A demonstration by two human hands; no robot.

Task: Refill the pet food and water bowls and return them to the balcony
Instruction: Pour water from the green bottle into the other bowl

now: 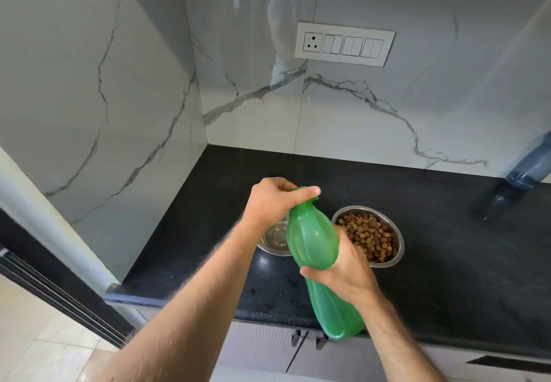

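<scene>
I hold a green plastic bottle tilted above the black counter. My right hand grips its middle. My left hand grips the cap end at the top, thumb lying across it. Right of the bottle stands a steel bowl filled with brown kibble. A second steel bowl sits left of the bottle, partly hidden by my left wrist and the bottle; the part that shows looks bare.
Marble-patterned walls enclose the counter corner at the back and left. A switch panel with a socket is on the back wall. A blue water jug stands at the far right. Cabinet doors lie below the counter edge.
</scene>
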